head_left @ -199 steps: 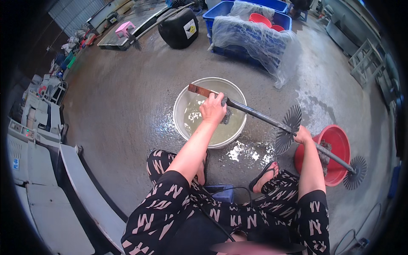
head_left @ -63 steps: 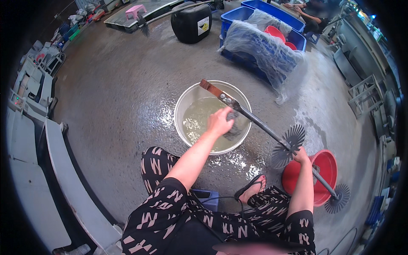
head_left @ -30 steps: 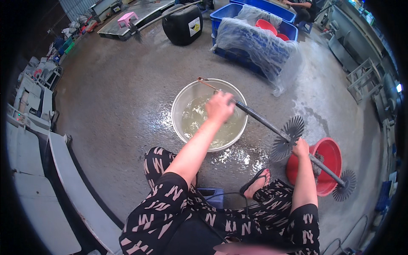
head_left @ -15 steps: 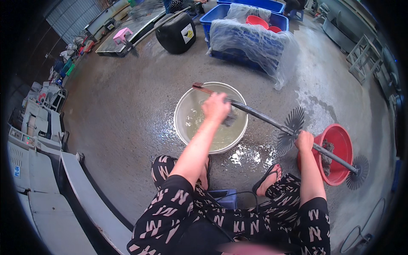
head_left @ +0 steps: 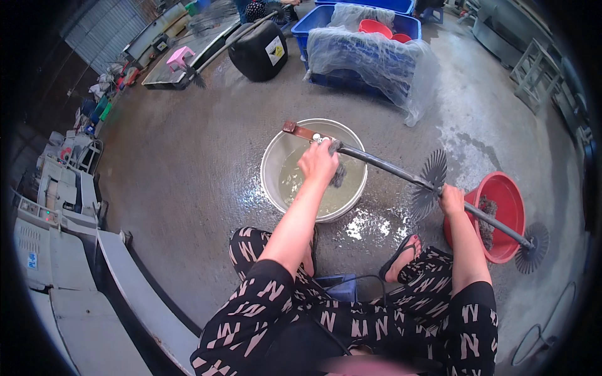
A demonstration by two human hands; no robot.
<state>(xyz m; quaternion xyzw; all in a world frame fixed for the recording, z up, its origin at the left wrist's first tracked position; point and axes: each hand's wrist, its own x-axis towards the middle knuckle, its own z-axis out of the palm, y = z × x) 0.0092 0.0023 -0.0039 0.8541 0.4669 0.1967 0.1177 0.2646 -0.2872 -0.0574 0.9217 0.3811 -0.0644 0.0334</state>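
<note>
A long dark metal rod (head_left: pixel 382 164) with finned discs slants across in front of me. Its far-left end carries a flat reddish-brown bar (head_left: pixel 304 132) over a round white tub (head_left: pixel 272 197) of cloudy water. My left hand (head_left: pixel 318 161) is closed at that end, over the tub, around a dark grey, rag-like wad (head_left: pixel 338 175) pressed to the rod; its exact kind is unclear. My right hand (head_left: pixel 452 200) grips the rod between one finned disc (head_left: pixel 431 182) and another disc (head_left: pixel 532 248) near its right end. Below that right part stands a red bucket (head_left: pixel 511 194) holding grey, shaggy material.
A black jerrycan (head_left: pixel 257 53) and a blue crate (head_left: pixel 345 78) draped with clear plastic stand beyond the tub. At left are grey machines (head_left: pixel 63 250). A small blue stool (head_left: pixel 342 288) lies between my feet. Another person (head_left: pixel 257 9) is at the top edge.
My left hand has shifted slightly along the rod's left end, showing more of the brown bar and its white bolts. My right hand keeps its grip; the view has moved slightly.
</note>
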